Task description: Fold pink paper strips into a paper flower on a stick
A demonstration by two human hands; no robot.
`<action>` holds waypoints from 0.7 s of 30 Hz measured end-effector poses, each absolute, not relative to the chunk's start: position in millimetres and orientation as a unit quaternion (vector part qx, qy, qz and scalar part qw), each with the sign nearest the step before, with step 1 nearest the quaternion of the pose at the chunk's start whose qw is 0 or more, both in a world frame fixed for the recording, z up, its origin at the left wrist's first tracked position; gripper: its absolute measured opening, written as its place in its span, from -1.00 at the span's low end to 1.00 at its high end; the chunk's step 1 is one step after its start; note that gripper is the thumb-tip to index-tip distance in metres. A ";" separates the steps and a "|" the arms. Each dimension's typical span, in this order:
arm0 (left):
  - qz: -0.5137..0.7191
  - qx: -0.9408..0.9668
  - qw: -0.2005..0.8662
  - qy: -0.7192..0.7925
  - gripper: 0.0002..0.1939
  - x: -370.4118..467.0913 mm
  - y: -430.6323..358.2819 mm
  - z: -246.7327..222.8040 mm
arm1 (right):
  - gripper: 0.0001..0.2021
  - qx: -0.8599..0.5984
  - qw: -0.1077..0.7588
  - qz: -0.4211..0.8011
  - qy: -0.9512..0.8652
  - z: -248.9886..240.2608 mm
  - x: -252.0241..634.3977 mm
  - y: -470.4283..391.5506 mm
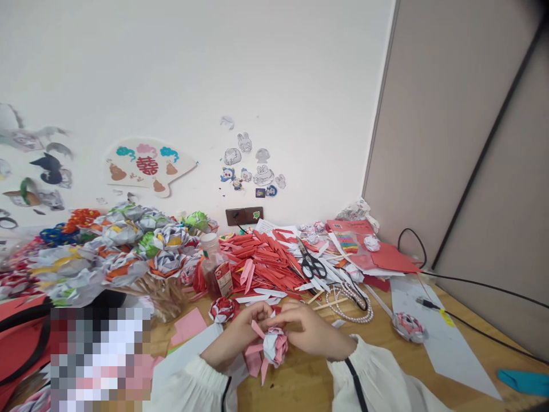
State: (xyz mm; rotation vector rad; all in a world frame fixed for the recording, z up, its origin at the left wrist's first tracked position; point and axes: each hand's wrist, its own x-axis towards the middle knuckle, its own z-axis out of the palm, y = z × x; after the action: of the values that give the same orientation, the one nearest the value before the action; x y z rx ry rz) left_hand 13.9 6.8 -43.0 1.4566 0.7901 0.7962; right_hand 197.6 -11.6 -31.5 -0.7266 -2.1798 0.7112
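Note:
Close in front of me, a pink and white folded-paper flower [274, 347] is held between my two hands above the wooden table. My left hand [245, 332] grips it from the left side, fingers curled at its top. From the right, my right hand [306, 329] pinches at the flower's upper edge, thumb and fingers bent together. Loose pink paper strips stick out at the flower's lower left. The exact spot where the fingertips meet the paper is partly hidden. Just beyond my left hand lies a red and white paper flower [223, 309].
A heap of red folded strips [261, 257] lies ahead, with black scissors [312, 266] on its right. Finished paper flowers [137, 234] crowd the left. A glue bottle [210, 263], a pearl string [349, 312], another paper flower [408, 327] and black cables [484, 326] surround the work area.

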 end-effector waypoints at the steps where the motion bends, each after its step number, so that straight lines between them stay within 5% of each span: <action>1: 0.342 0.628 0.608 0.344 -0.71 14.3 6.6 -42.7 | -0.54 -0.283 0.355 0.280 -0.846 -31.8 197.4 -12.0; 21: 0.364 0.573 0.662 0.318 -0.67 17.4 3.9 -44.7 | -0.55 -0.298 0.343 0.301 -0.839 -35.1 197.5 -15.9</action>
State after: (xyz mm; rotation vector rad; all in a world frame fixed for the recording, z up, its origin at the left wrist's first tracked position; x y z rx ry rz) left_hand 17.4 3.9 -44.7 1.2966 0.7185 0.8227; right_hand 197.5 -15.9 -35.1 -0.7739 -2.1791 0.7814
